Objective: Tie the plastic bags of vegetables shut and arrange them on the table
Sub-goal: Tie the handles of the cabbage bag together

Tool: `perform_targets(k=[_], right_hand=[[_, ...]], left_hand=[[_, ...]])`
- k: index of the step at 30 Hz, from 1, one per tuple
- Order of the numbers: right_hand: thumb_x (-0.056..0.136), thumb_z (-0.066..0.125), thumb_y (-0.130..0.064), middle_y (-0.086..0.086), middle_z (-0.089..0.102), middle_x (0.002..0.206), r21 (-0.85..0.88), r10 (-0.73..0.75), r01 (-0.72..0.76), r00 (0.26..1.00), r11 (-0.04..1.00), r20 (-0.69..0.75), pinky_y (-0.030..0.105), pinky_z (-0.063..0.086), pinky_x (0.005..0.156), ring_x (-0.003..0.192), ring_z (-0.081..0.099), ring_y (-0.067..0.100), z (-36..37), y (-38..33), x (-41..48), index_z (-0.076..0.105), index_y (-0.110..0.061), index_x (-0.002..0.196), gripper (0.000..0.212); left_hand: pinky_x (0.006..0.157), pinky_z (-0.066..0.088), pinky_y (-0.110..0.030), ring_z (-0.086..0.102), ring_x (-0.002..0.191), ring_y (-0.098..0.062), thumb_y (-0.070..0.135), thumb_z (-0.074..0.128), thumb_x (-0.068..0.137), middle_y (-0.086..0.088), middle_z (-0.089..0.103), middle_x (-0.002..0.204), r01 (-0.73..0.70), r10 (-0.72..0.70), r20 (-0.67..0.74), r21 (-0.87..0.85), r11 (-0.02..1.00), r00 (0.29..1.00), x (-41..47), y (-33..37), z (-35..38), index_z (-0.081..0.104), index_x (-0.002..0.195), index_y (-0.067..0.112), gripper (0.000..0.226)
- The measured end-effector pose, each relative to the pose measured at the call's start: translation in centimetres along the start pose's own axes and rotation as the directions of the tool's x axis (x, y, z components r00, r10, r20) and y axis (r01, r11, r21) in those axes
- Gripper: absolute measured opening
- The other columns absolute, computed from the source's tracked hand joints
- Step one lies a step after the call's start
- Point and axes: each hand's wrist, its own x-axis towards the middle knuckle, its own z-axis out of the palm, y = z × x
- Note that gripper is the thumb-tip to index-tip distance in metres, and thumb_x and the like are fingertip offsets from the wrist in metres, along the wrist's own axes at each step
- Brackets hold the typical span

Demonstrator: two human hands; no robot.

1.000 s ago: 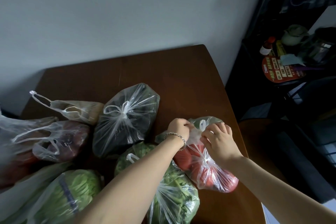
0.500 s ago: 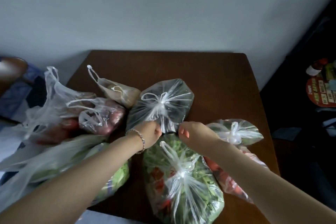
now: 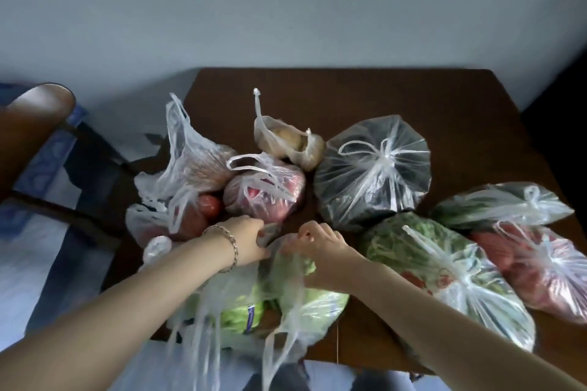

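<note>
Several clear plastic bags of vegetables lie on a dark brown table (image 3: 381, 95). My left hand (image 3: 246, 241) and my right hand (image 3: 317, 243) both pinch the top of the untied cabbage bag (image 3: 286, 301) at the near edge; its loose handles hang over the table front. To the right lie tied bags: the leafy greens bag (image 3: 444, 270), the tomato bag (image 3: 540, 273), a green-vegetable bag (image 3: 502, 205) and a dark-contents bag (image 3: 374, 171). Behind my hands sit a red-vegetable bag (image 3: 263, 190), a potato bag (image 3: 289, 143) and an open bag (image 3: 187, 174) with red and orange produce.
A wooden chair (image 3: 35, 124) with a dark frame stands left of the table over a blue and white floor. A pale wall runs behind the table. The far half of the tabletop is bare wood. A dark area borders the table on the right.
My view has swung left. Both hands have left the tied tomato bag, passed over the greens bag and now grip the top of the cabbage bag at the near edge.
</note>
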Motion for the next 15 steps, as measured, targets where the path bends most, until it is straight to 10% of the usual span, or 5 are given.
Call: perform_targets(k=[4,10,15], right_hand=[[0.080,0.052,-0.029,0.004,0.049,0.121,0.088,-0.010,0.020,0.994,0.996,-0.105,0.036,0.034,0.100,0.115,0.042,0.022,0.8,-1.3,0.6,0.064,-0.018,0.101,0.027],[0.085,0.049,-0.001,-0.001,0.057,0.064,0.727,0.509,-0.198,0.828,0.658,-0.235,0.015,0.037,0.054,0.060,0.050,0.010,-1.4,-1.6,1.6,0.062,-0.002,0.076,0.016],[0.084,0.047,-0.004,0.007,0.046,0.060,0.776,0.605,-0.241,0.766,0.583,-0.217,0.025,0.030,0.056,0.058,0.038,0.014,-2.3,-1.2,3.1,0.054,0.003,0.064,0.022]], left_hand=[[0.095,0.045,-0.033,0.056,0.110,-0.027,0.037,0.059,0.080,-0.008,0.053,0.121,-0.080,0.080,0.003,-0.054,0.995,0.997,-0.6,-1.5,-0.3,0.053,0.115,0.014,0.042],[0.102,0.037,-0.019,0.049,0.121,-0.013,-0.001,0.040,0.088,0.000,0.053,0.133,-0.278,0.306,0.034,-0.334,0.901,0.952,-1.3,-3.4,-1.3,0.050,0.130,0.020,0.048],[0.068,0.035,0.005,0.049,0.098,0.013,-0.006,0.044,0.082,0.017,0.051,0.120,-0.371,0.398,-0.022,-0.414,0.832,0.917,-2.2,-4.9,-3.4,0.048,0.128,0.032,0.060]])
